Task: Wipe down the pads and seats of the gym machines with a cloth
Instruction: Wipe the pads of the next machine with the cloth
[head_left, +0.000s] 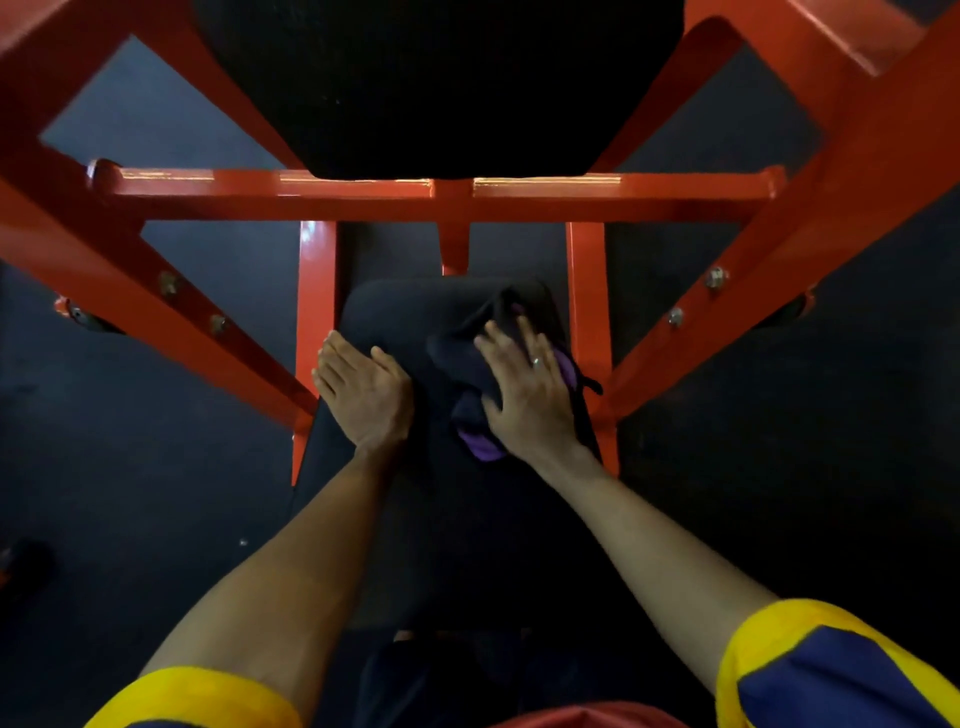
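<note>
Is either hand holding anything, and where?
Nothing gripped: the right hand presses flat on the middle of the cloth; the left hand rests on the seat.

- The seat is a black, flat pad, just below the orange crossbar.
- The cloth is dark with purple parts, crumpled, on the seat below the crossbar's right half, under the flat right hand.
- The back pad, black and wide, is above the crossbar.
</note>
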